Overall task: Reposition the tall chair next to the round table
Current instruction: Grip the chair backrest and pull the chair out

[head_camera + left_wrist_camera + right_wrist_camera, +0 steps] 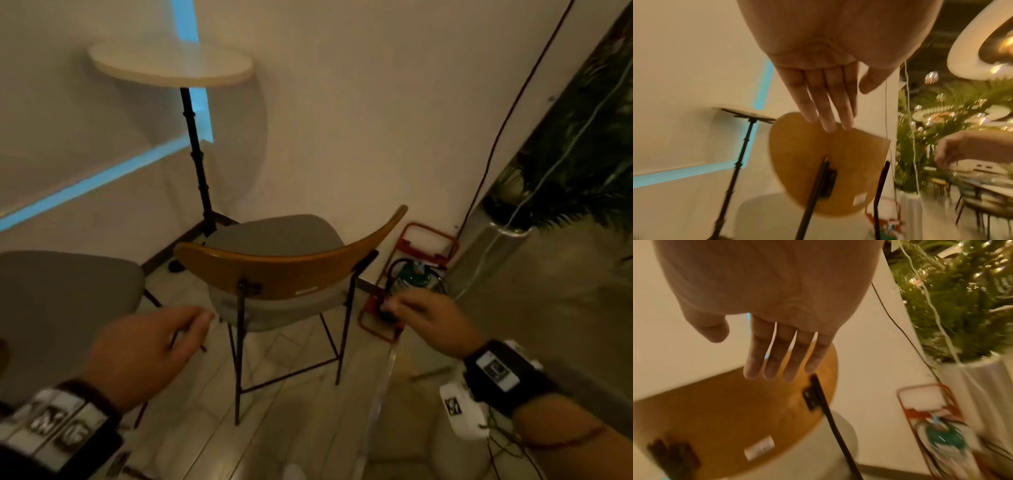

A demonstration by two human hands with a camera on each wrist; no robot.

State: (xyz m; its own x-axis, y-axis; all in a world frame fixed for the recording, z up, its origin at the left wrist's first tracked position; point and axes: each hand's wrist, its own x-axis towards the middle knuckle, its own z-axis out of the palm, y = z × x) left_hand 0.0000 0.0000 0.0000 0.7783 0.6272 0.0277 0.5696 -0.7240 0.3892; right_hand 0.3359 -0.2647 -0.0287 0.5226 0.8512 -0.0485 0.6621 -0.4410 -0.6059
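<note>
Tall chair (284, 270): stands on the floor in a room corner, wooden backrest toward the camera, grey padded seat beyond it, thin black metal legs and a low crossbar below. A small pale label sits on the rear of the backrest.
Round desk (171, 65): pale round top on a black pole stand, set against the wall behind and to the left of the tall chair; the pole's foot lies just beyond the seat edge.
Left hand (147, 349): held out behind the left end of the backrest, holding nothing. In the left wrist view the fingers (824, 104) are straight and close together, thumb set off to the side, tips over the top edge of the backrest; contact cannot be confirmed.
Right hand (428, 318): held out to the right of the chair's backrest, holding nothing. In the right wrist view its four fingers are straight with narrow gaps between them, above the backrest's right end; no contact evident.
Second chair (65, 294): grey seat at the left edge, just beside the tall chair.
Fire extinguisher (414, 277): green body in a red wire stand on the floor, by the wall, right of the chair.
Plant (579, 150): green foliage with string lights in a pale ribbed pot at far right.
Wall: plain, pale, with a blue light strip.
Image quality: wrist views blurred.
</note>
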